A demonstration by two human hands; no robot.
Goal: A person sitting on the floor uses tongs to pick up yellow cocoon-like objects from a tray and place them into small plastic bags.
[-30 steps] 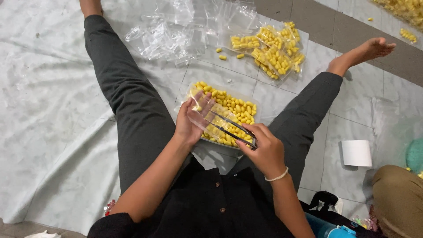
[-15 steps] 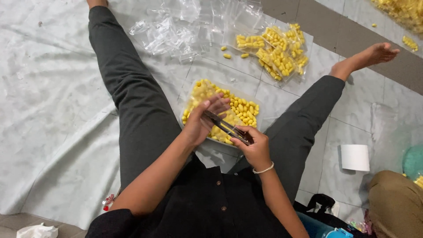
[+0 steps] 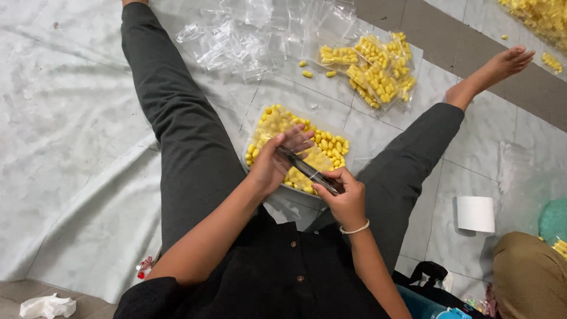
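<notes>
Head view, clear bag (image 3: pixel 310 171) stretched between hands, left (image 3: pixel 277 162) and right (image 3: pixel 345 198) gripping its ends

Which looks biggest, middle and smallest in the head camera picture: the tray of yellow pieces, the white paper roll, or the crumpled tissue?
1. Tray of yellow pieces, clearly the largest, partly hidden by the left hand and right hand.
2. and 3. White paper roll and crumpled tissue look alike in size, so no ranking.

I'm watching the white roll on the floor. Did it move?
No. The white roll lies on the same floor tile beside the right leg; only the head camera shifted.
</notes>
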